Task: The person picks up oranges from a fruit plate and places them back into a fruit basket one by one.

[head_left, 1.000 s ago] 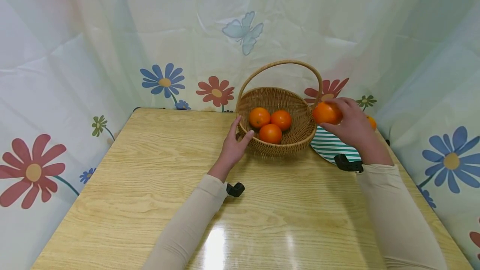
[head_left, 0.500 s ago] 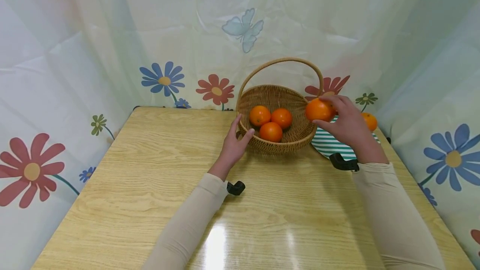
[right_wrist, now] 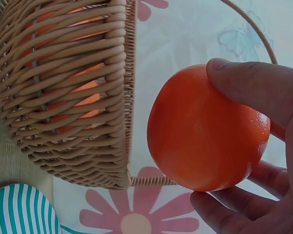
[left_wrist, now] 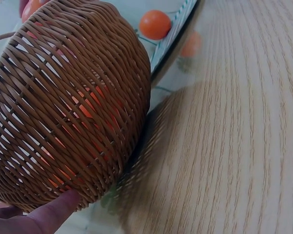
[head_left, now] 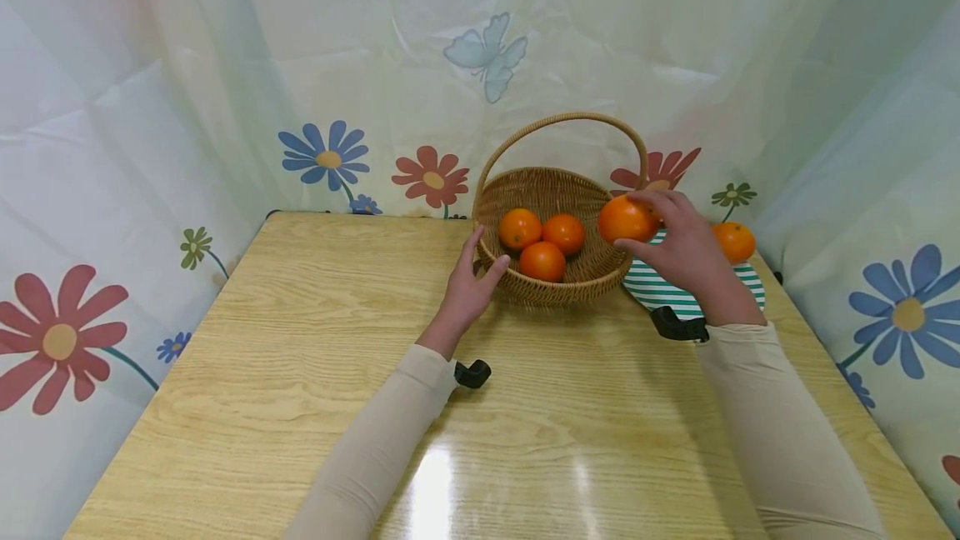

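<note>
My right hand (head_left: 686,248) holds an orange (head_left: 627,219) between thumb and fingers, at the right rim of a wicker basket (head_left: 558,296). In the right wrist view the held orange (right_wrist: 207,129) is round and shiny, beside the basket's woven side (right_wrist: 68,97) and apart from it. Three more oranges (head_left: 542,262) lie together inside the basket. My left hand (head_left: 467,294) rests against the basket's front left rim, its thumb and fingers spread. The left wrist view has a digit of the left hand (left_wrist: 56,209) touching the weave from outside; the remaining fingers are mostly hidden.
A green-and-white striped round mat (head_left: 663,283) lies right of the basket, with another orange (head_left: 735,242) at its far right. The basket's tall handle (head_left: 573,117) arches overhead. A flowered curtain (head_left: 360,40) stands behind the wooden table (head_left: 300,315).
My right hand has carried the orange leftward and slightly up, from beside the basket to its right rim. The orange on the mat is now more exposed. The left hand stays against the basket.
</note>
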Demonstrator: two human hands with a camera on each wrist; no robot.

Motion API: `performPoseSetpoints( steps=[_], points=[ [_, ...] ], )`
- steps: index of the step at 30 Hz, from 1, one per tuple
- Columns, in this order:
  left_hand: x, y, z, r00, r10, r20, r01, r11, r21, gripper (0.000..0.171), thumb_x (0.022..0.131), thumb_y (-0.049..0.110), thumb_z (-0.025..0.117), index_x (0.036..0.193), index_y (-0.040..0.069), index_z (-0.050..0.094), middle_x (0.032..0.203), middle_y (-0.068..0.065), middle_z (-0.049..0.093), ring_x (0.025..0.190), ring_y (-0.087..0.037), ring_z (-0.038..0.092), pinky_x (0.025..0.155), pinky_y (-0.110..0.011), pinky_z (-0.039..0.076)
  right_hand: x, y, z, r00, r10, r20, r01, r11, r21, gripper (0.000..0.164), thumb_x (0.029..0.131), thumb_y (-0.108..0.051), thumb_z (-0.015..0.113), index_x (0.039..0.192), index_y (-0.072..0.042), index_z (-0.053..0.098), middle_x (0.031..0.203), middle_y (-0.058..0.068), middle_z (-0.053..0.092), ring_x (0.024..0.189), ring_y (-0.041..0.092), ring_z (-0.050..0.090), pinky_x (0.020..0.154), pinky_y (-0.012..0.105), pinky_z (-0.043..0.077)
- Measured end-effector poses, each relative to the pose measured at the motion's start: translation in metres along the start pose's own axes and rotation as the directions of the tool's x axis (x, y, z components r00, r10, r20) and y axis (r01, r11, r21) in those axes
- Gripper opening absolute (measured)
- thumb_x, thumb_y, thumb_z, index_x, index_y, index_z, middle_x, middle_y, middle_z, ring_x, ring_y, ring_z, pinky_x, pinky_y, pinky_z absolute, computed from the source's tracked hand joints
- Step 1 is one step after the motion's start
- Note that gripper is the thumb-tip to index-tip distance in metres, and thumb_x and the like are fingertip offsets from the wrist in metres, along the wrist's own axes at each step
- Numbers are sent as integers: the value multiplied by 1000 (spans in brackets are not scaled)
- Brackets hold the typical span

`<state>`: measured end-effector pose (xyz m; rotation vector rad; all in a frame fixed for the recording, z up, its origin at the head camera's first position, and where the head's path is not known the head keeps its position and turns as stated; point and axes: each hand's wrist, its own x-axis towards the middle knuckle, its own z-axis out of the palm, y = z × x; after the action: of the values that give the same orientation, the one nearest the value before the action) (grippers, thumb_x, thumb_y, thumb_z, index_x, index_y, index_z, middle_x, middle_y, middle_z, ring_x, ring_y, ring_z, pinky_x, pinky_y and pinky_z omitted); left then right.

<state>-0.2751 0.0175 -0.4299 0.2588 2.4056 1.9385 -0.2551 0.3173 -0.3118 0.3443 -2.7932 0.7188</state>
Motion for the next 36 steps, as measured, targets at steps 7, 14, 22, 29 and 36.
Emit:
performPoseSetpoints(
  steps=[7,14,22,29,36],
  points=[
    [1,-1,0,999,35,-10,-35,999,12,82,89,64,55,155,33,18,162,3,16,144,-33,32,115,-44,33,1,1,5,1000,11,19,-11,1000,11,69,86,-45,71,144,-19,44,141,20,40,114,41,47,92,62,44],
    [2,-2,0,999,40,-13,-40,999,7,81,90,62,55,155,32,19,162,3,17,144,-31,31,116,-43,32,2,3,9,1000,1,28,-1,1000,22,71,84,-47,72,144,-20,45,144,20,38,117,41,46,93,63,44],
    [2,-1,0,1000,16,-3,-16,1000,5,79,90,62,55,155,37,17,163,5,15,144,-34,31,114,-46,35,3,5,13,999,-27,26,26,999,42,66,85,-44,72,140,-15,49,145,17,41,121,39,47,95,59,47],
    [1,0,0,1000,23,1,-23,1000,9,82,88,64,55,155,35,17,162,7,16,145,-32,30,116,-46,33,3,9,15,998,-57,18,56,998,25,44,91,-25,70,130,-9,57,137,14,51,122,37,50,95,58,48],
    [1,1,0,1000,18,-6,-18,1000,5,72,92,58,56,152,44,19,161,8,18,146,-27,29,117,-43,31,1,10,14,999,11,45,-12,1000,26,42,93,-28,66,130,-10,59,135,18,53,119,41,52,94,60,48]
  ],
)
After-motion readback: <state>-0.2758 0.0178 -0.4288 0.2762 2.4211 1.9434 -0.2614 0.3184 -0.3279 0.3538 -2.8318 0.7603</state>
